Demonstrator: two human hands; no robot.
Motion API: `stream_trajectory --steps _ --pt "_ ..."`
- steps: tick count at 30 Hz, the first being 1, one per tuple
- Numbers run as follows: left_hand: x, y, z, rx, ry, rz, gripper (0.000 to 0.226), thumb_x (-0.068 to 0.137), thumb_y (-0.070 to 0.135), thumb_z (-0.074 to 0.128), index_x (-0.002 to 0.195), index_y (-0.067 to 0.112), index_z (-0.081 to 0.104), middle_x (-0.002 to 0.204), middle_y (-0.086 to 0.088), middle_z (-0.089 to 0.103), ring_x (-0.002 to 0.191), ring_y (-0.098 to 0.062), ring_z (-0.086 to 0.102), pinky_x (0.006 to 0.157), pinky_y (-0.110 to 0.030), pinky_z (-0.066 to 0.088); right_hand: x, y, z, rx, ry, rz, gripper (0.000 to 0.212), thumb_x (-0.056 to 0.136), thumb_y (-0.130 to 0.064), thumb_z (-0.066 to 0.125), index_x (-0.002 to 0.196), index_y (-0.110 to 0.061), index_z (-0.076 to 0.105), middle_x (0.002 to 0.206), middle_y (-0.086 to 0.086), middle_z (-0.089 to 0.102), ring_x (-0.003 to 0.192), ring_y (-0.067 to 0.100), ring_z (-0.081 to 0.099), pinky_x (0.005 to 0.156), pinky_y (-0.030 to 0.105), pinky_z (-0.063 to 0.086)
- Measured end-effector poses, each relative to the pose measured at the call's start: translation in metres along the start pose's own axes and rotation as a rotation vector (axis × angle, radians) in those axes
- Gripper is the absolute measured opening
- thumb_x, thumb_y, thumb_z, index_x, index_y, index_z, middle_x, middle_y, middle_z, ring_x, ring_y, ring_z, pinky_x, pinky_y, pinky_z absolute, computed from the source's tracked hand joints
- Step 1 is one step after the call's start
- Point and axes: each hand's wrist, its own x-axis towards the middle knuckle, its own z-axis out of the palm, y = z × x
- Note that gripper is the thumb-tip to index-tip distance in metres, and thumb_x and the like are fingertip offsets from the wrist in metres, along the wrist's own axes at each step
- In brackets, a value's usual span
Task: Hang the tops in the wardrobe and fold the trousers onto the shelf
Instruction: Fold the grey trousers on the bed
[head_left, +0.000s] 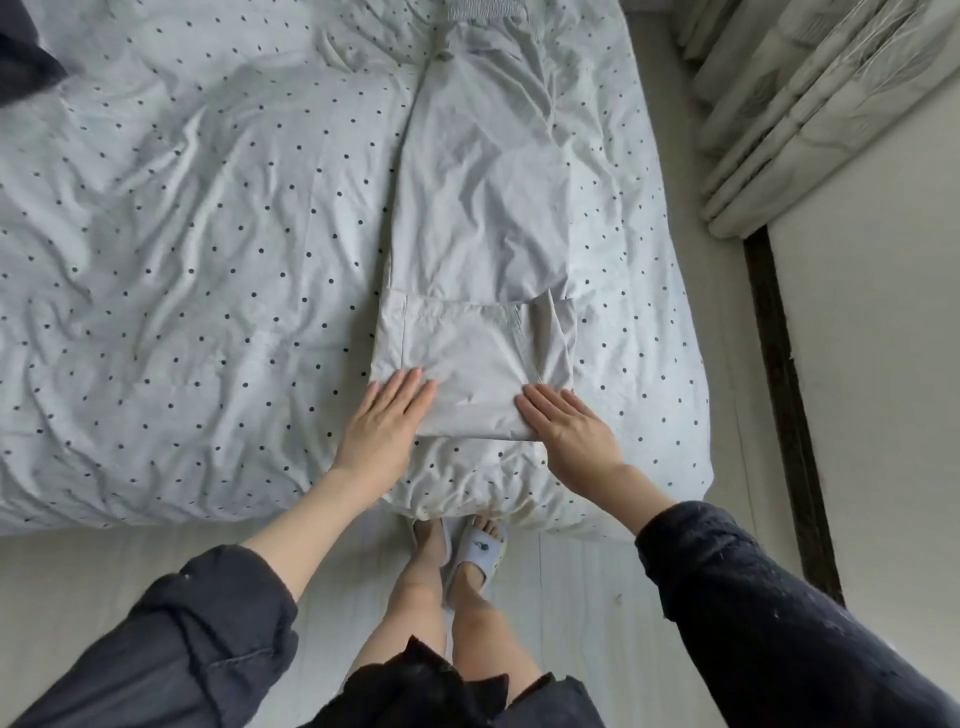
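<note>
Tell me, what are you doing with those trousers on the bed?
A person is folding pale trousers laid out on the spotted bed cover. The leg ends are already folded up once. The left hand and the right hand press flat on the near corners of that fold. The waistband lies at the far end, not yet folded.

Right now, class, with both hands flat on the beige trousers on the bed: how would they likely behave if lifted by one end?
The trousers look like thin, creased cloth, so they would probably droop limply. The folded-up hem end under the left hand and right hand would likely fall open. They seem light.
</note>
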Motion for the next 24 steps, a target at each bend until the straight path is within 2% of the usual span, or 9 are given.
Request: stream_trajectory --steps 2,4,7,10,12,16,18,22,24 --pt "-0.003 0.005 -0.026 -0.057 -0.179 0.009 0.077 0.087 -0.013 0.034 0.151 0.016 0.002 0.159 -0.006 -0.003 0.147 -0.020 -0.003 0.118 -0.033 -0.004 -0.008 0.000 -0.029 0.016 -0.151 -0.049 0.063 0.089 0.003 0.037 0.149 -0.010 0.022 0.157 0.006 0.019 0.145 0.019 0.019 0.118 0.032 0.011" --pt "-0.001 0.007 -0.050 -0.076 -0.288 0.020 0.076 0.087 -0.011 0.031 0.151 0.018 0.002 0.159 -0.003 -0.004 0.147 -0.017 -0.002 0.119 -0.032 0.001 -0.012 -0.001 -0.055 0.048 -0.267 -0.042 0.063 0.091 0.001 0.035 0.150 -0.014 0.018 0.158 0.001 0.016 0.145 0.015 0.016 0.117 0.028 0.013" --pt "0.009 0.008 -0.092 -0.089 -0.382 0.021 0.073 0.089 -0.009 0.029 0.151 0.025 0.010 0.159 0.001 0.004 0.146 -0.016 0.012 0.115 -0.029 0.020 -0.007 0.001 -0.091 0.145 -0.308 0.033 0.061 0.089 0.004 0.035 0.146 -0.019 0.031 0.148 0.003 0.038 0.132 0.022 0.041 0.099 0.030 0.036" --pt "0.029 0.006 -0.138 -0.069 -0.387 -0.051 0.060 0.093 -0.001 0.032 0.146 0.026 0.032 0.151 -0.006 0.033 0.131 -0.026 0.041 0.095 -0.029 0.038 0.011 0.010 -0.121 0.214 -0.301 0.111 0.041 0.090 0.001 0.034 0.121 -0.017 0.054 0.114 0.012 0.062 0.091 0.029 0.054 0.071 0.028 0.035" --pt "0.050 -0.002 -0.159 -0.040 -0.261 -0.054 0.048 0.090 0.001 0.037 0.130 0.023 0.051 0.131 -0.011 0.053 0.113 -0.030 0.054 0.083 -0.032 0.043 0.029 0.019 -0.140 0.223 -0.202 0.145 0.026 0.091 -0.002 0.036 0.104 -0.014 0.056 0.106 0.015 0.063 0.090 0.031 0.057 0.069 0.029 0.034" --pt "0.102 -0.023 -0.186 -0.014 -0.009 -0.074 0.021 0.090 0.009 0.044 0.103 0.015 0.060 0.105 -0.012 0.063 0.098 -0.033 0.058 0.068 -0.032 0.037 0.074 0.045 -0.161 0.249 0.081 0.313 0.031 0.088 -0.007 0.041 0.110 -0.014 0.061 0.112 0.008 0.063 0.101 0.031 0.056 0.069 0.029 0.033" --pt "0.141 -0.034 -0.187 -0.007 0.115 -0.091 0.020 0.091 0.011 0.046 0.104 0.015 0.060 0.107 -0.012 0.064 0.100 -0.033 0.058 0.074 -0.034 0.037 0.109 0.062 -0.166 0.260 0.132 0.376 0.031 0.089 -0.009 0.042 0.113 -0.015 0.061 0.113 0.007 0.063 0.104 0.031 0.055 0.073 0.030 0.034" --pt "0.202 -0.053 -0.157 -0.062 0.421 -0.086 0.044 0.079 -0.004 0.055 0.122 0.009 0.055 0.119 -0.014 0.058 0.109 -0.035 0.054 0.092 -0.045 0.038 0.164 0.079 -0.155 0.169 0.375 0.457 0.042 0.092 -0.012 0.049 0.134 -0.012 0.048 0.136 0.011 0.050 0.128 0.030 0.043 0.106 0.041 0.030" --pt "0.202 -0.050 -0.129 -0.053 0.493 -0.039 0.052 0.074 -0.009 0.055 0.123 0.006 0.052 0.125 -0.017 0.055 0.116 -0.036 0.051 0.095 -0.051 0.042 0.167 0.066 -0.134 0.115 0.491 0.411 0.045 0.088 -0.008 0.057 0.133 -0.006 0.049 0.138 0.017 0.049 0.131 0.035 0.043 0.109 0.050 0.032"
